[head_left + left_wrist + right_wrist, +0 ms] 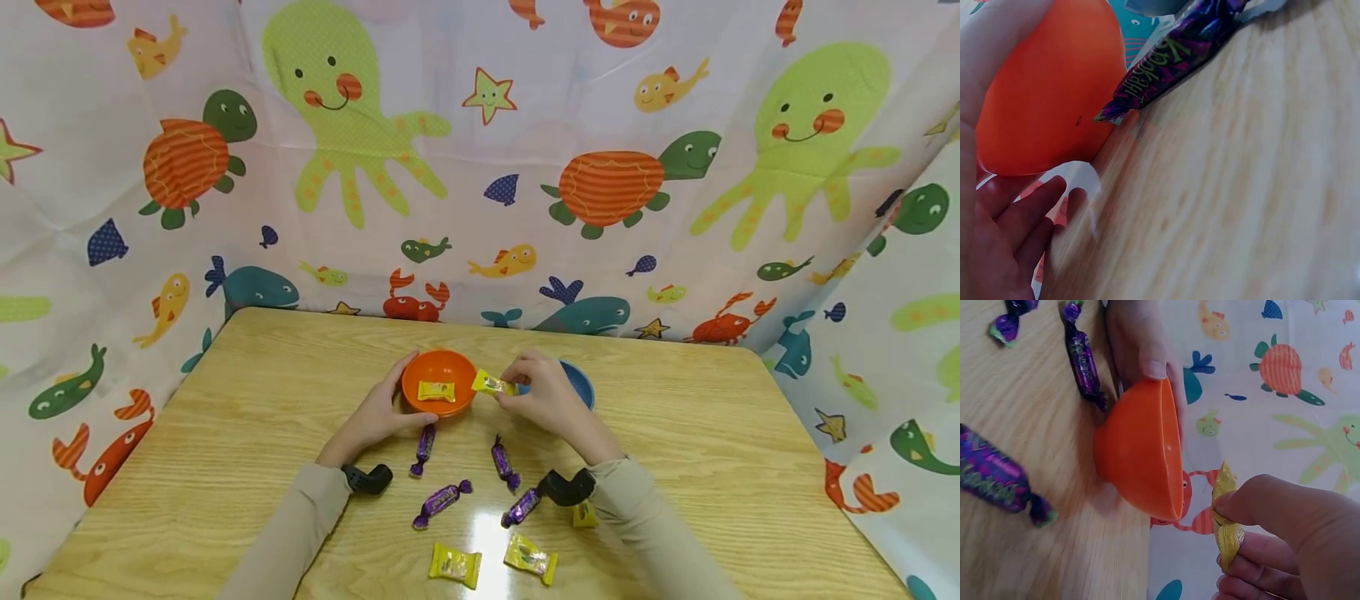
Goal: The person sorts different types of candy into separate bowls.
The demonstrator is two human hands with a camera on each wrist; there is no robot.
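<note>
My left hand (377, 414) grips the orange bowl (442, 365) from its left side, thumb near the front rim and fingers around the far side. One yellow-wrapped candy (437, 392) lies inside that bowl. Between thumb and fingers, my right hand (542, 393) pinches another yellow-wrapped candy (491, 383), held at the bowl's right rim in the head view. The right wrist view shows this candy (1227, 534) apart from the orange bowl (1138, 450). Partly hidden behind the right hand stands a blue bowl (579, 385).
Several purple-wrapped candies (441, 502) lie on the wooden table (300, 358) in front of the bowls. Nearer the front are yellow candies (455, 565), one (584, 513) partly covered by the right wrist's camera strap. A sea-animal patterned curtain (465, 183) hangs behind the table.
</note>
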